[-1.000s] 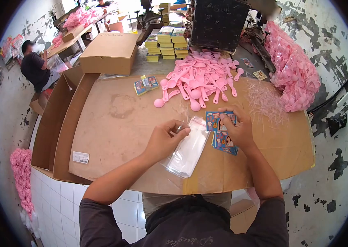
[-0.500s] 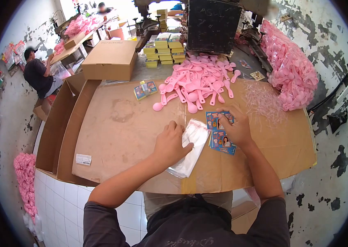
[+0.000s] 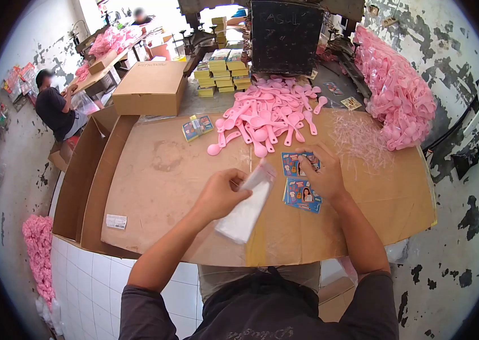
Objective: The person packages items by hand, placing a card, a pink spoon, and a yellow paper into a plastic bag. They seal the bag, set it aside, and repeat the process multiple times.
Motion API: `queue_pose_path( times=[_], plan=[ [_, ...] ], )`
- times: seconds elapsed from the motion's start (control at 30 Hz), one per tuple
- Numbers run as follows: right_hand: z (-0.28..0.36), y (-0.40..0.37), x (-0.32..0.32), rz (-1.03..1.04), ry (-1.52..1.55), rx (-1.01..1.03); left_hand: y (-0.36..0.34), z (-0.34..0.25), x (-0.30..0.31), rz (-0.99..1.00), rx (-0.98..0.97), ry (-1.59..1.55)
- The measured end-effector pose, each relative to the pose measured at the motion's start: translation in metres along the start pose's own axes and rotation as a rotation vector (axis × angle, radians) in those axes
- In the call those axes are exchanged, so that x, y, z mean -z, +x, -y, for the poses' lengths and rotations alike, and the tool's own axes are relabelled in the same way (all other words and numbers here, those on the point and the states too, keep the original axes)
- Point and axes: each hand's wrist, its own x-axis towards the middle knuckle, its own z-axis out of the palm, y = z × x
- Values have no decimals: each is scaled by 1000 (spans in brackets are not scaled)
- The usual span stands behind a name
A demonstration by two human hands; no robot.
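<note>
My left hand (image 3: pixel 225 194) pinches the edge of a stack of clear plastic bags (image 3: pixel 246 212), which look white and tilt up off the cardboard. My right hand (image 3: pixel 321 173) has its fingers closed on a blue printed card (image 3: pixel 291 163) with small pictures on it. Just below it, more blue cards (image 3: pixel 303 195) lie in a loose, slightly fanned stack. Beyond both hands is a heap of pink plastic spoons (image 3: pixel 265 113). A banded bundle of cards (image 3: pixel 197 128) rests to the left of the spoons.
A closed cardboard box (image 3: pixel 149 85) stands at the back left, above an open carton (image 3: pixel 81 187). Stacks of yellow-edged cards (image 3: pixel 222 71) sit behind the spoons. At right are thin clear strips (image 3: pixel 361 141) and bagged pink spoons (image 3: pixel 398 96). Another person (image 3: pixel 58 107) works at far left.
My left hand has gone from lying on the plastic bags to gripping their edge, lifting and shifting them slightly left. My right hand stays nearly in place with the card.
</note>
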Motion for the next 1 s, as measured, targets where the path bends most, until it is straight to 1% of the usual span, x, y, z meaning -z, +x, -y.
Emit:
queue_pose_path(
  times=[0.07, 0.1, 0.2, 0.23, 0.33, 0.37, 0.5, 0.6, 0.63, 0.73, 0.83, 1.0],
  plan=[
    [3, 0, 2, 5, 13, -22, -7, -12, 15, -113, -105, 27],
    [4, 0, 3, 10, 21, -34, -15, -26, 21, -176, -96, 79],
    [2, 0, 2, 14, -4, -17, -27, -49, 17, -350, -221, 419],
    [0, 0, 1, 15, -2, -16, -28, -46, 6, -348, -262, 562],
    [-3, -1, 1, 15, -2, -17, -36, -26, -35, -239, -353, 645],
    [-1, -1, 2, 16, -3, -19, -37, -24, -39, -42, -208, 610],
    [-3, -1, 2, 21, -3, -6, -25, -22, -24, -175, -307, 567],
    [-6, -2, 0, 59, -19, 6, 1, -2, -8, -203, -277, 596],
    [-4, 0, -1, 70, 13, 0, 5, 1, -6, -182, -264, 609],
    [4, -2, -1, 100, 88, -30, 18, 12, -4, -24, -135, 477],
    [0, -6, -5, 131, 123, -69, 26, 16, 2, 38, -5, 308],
    [-1, -9, -13, 160, 130, -62, 28, 29, 4, 49, 34, 93]
  ],
)
